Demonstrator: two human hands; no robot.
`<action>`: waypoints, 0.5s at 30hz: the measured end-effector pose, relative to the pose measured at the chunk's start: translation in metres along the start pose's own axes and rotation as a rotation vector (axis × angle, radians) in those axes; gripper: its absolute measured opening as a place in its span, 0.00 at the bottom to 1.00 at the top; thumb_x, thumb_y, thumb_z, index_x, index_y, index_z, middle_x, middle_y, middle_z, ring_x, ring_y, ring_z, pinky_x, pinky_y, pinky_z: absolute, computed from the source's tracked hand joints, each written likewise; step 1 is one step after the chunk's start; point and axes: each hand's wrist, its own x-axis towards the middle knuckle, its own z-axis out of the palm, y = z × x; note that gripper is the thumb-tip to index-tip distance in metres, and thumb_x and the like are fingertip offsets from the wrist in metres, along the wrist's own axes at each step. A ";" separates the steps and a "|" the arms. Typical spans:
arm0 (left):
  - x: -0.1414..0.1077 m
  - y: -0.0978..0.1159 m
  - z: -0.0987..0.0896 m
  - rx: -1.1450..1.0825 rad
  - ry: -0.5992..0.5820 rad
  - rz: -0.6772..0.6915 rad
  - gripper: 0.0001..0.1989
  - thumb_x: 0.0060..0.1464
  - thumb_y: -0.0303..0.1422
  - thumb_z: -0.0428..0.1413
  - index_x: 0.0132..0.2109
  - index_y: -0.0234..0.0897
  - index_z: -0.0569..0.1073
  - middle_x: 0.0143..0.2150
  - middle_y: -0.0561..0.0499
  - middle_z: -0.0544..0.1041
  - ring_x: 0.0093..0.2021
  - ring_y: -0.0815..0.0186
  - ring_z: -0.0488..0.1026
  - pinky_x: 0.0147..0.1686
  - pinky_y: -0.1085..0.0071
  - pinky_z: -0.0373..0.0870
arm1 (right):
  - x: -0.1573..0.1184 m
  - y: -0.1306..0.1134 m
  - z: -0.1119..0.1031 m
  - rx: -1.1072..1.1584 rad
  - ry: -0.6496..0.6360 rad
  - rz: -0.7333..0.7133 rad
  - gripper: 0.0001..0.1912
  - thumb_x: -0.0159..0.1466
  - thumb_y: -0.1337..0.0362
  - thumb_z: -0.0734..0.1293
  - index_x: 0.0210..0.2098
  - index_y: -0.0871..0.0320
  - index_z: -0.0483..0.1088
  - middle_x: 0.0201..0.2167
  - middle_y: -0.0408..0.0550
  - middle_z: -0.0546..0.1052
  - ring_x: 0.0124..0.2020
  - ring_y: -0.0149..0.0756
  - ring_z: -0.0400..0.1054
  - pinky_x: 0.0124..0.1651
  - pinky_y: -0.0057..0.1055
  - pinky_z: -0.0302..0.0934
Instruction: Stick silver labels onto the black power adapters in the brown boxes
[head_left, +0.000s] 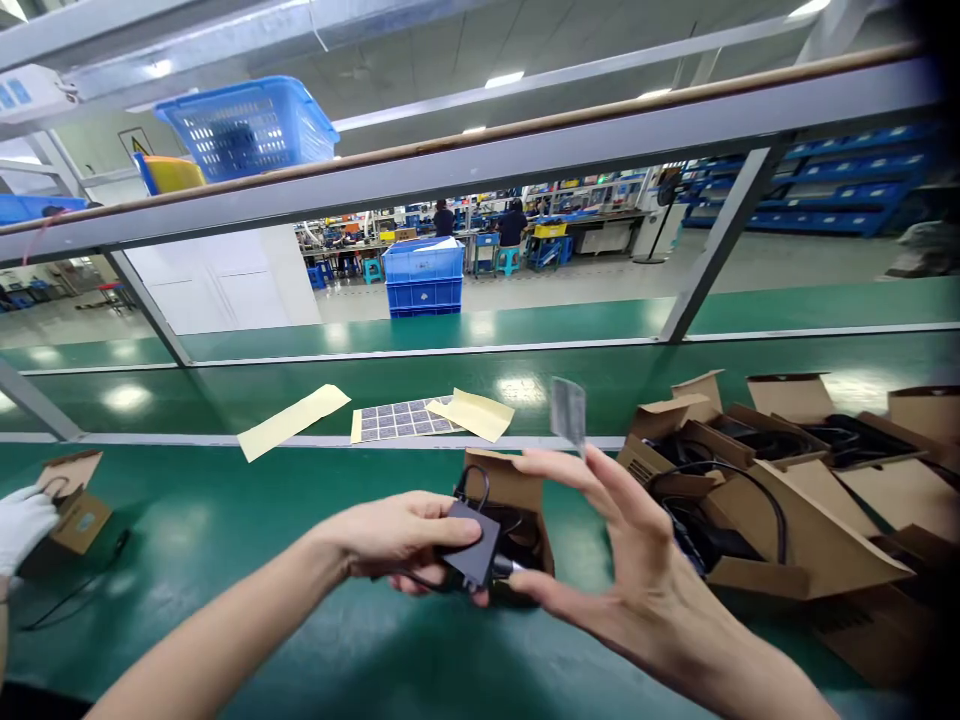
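A small black box-shaped device with a black cable is gripped in my left hand, the thumb lying on its top face. My right hand is just right of it, thumb low beside a plug with a pale tip at the device's edge. Between the raised fingers of my right hand stands a small translucent label. Under and behind the device sits an open cardboard box with black cables inside. Behind it lie a sheet of grey labels and a yellowish backing paper.
Several open cardboard boxes with black cables crowd the right side. Another backing strip lies left of centre. At the far left, a person's gloved hand touches a small carton. A shelf beam crosses above, with a blue basket.
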 end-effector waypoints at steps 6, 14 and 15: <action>-0.027 0.070 -0.006 0.471 0.052 -0.105 0.23 0.54 0.54 0.60 0.36 0.36 0.74 0.27 0.52 0.77 0.18 0.71 0.69 0.16 0.76 0.60 | 0.060 0.012 -0.006 0.254 -0.417 0.026 0.52 0.62 0.62 0.72 0.73 0.45 0.35 0.52 0.51 0.76 0.36 0.34 0.77 0.39 0.31 0.74; -0.083 0.110 -0.057 1.009 0.547 0.153 0.16 0.58 0.45 0.58 0.40 0.36 0.77 0.35 0.51 0.77 0.33 0.68 0.72 0.31 0.76 0.65 | 0.077 0.041 -0.010 0.194 -0.144 0.303 0.48 0.61 0.53 0.72 0.71 0.50 0.41 0.44 0.48 0.73 0.22 0.26 0.64 0.27 0.27 0.67; -0.084 0.107 -0.061 1.045 0.589 0.173 0.15 0.58 0.45 0.58 0.41 0.36 0.77 0.37 0.50 0.78 0.36 0.66 0.72 0.33 0.75 0.66 | 0.075 0.042 -0.008 0.184 -0.127 0.323 0.48 0.61 0.53 0.72 0.71 0.50 0.41 0.44 0.48 0.73 0.22 0.26 0.63 0.27 0.28 0.67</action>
